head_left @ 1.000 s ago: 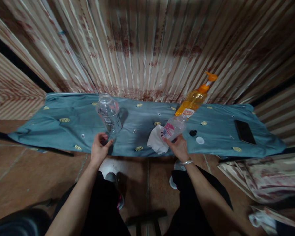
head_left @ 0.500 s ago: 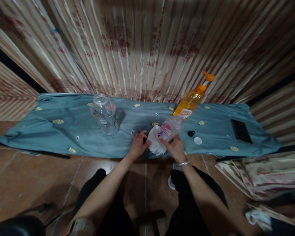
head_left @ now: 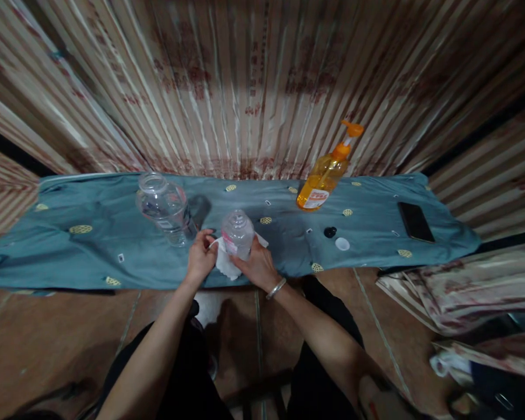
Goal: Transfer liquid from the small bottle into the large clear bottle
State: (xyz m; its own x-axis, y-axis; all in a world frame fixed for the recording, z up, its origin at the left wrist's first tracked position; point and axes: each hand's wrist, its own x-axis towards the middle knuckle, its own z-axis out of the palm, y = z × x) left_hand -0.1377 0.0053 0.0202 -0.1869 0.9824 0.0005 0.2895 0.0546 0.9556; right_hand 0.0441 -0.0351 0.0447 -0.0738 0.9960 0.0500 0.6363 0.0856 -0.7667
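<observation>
My right hand (head_left: 260,265), with a silver bracelet at the wrist, is wrapped round a small clear plastic bottle (head_left: 238,234) with a pink label. The bottle stands nearly upright, its open mouth uppermost, on a white tissue (head_left: 226,267). My left hand (head_left: 201,258) pinches the tissue's left edge between thumb and fingers. Just behind that hand is a larger clear bottle (head_left: 166,209), uncapped and standing. A pump bottle of yellow-orange liquid (head_left: 321,184) stands farther back on the right.
Right of my hands lie a small black cap (head_left: 330,232) and a white round lid (head_left: 342,244). A dark phone (head_left: 415,221) rests near the right end of the teal cloth (head_left: 367,224) covering the narrow table. A striped curtain (head_left: 227,87) hangs right behind it.
My right hand has moved the small bottle left and turned it from tilted to nearly upright. My left hand has come to the tissue's left edge. The view has shifted slightly.
</observation>
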